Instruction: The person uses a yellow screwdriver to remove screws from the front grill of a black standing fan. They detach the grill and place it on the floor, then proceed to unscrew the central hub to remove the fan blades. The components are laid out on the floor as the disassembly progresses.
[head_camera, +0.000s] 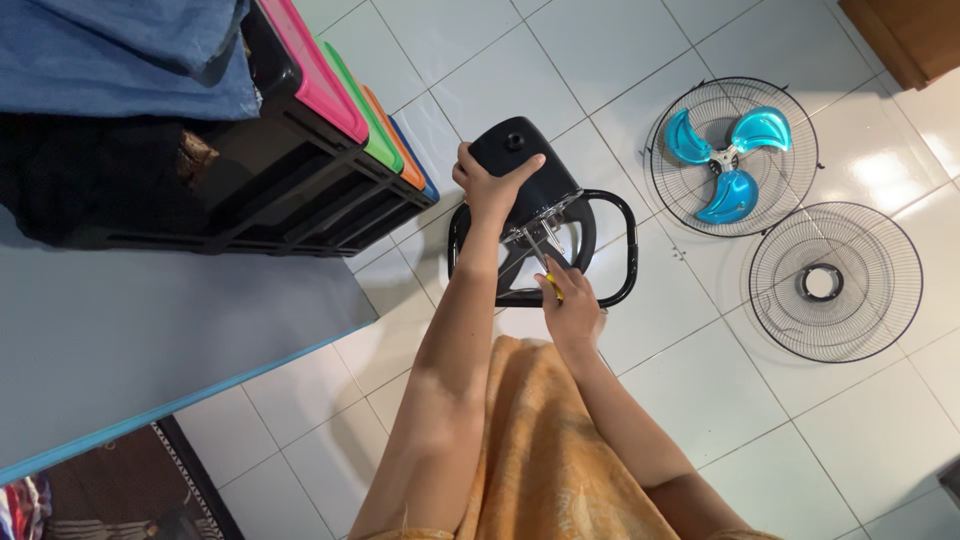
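A black fan motor housing (525, 160) sits on its black tubular stand (625, 250) on the white tiled floor. My left hand (487, 183) grips the housing from the left side. My right hand (572, 308) holds a screwdriver (540, 255) with a yellow handle, its metal shaft pointing up into the front of the housing. To the right lies a wire fan guard (680, 180) with the blue three-blade propeller (728, 152) resting in it. A second, empty wire guard (860, 290) lies beside it.
A black drawer unit (300, 190) with pink, green, orange and blue fronts stands at the left, blue cloth (120, 60) on top. A grey surface with a blue edge (150, 340) fills the lower left. Wooden furniture (905, 35) is at the top right. Orange cloth (545, 450) covers my lap.
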